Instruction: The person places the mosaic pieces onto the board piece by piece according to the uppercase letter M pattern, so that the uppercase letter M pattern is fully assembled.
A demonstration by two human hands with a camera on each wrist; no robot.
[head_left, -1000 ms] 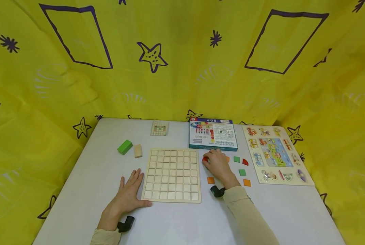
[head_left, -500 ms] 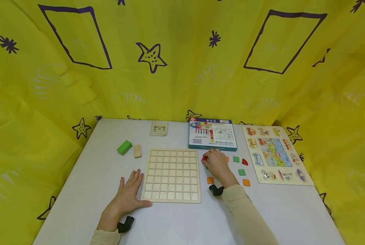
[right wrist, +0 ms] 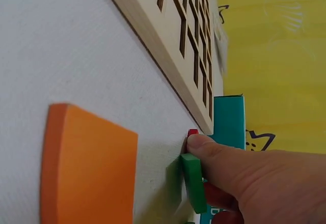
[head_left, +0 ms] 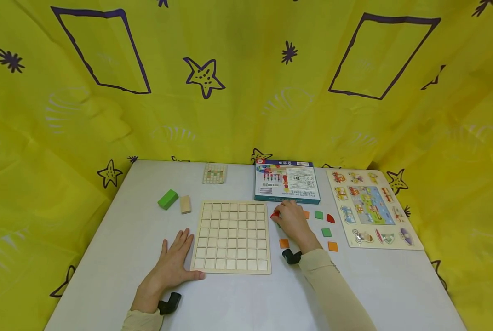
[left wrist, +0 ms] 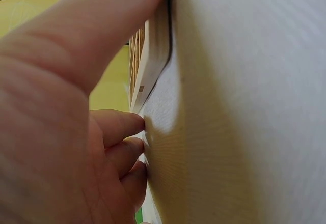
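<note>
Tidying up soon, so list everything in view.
Grid board: 1, pale wood, table centre
Blocks: 2, green and wood-coloured, left side
Pattern card: 1, cream, back
Box: 1, teal and white, back
Puzzle board: 1, multicoloured, right side
Orange tiles: 3 visible, orange, right of grid board
Green pieces: 3 visible, green, likewise
Red pieces: 2 visible, red, likewise
Table: 1, white, underneath
Curtain: 1, yellow, behind
Wrist devices: 2, black, wrists
Sleeves: 2, beige, forearms
Left hand: 1, bare, beside grid board
Right hand: 1, bare, pinching a red piece

Yellow curtain [head_left: 246,122] on three sides, printed with dark-outlined stars [head_left: 205,77]; white table [head_left: 230,305] in front.
</note>
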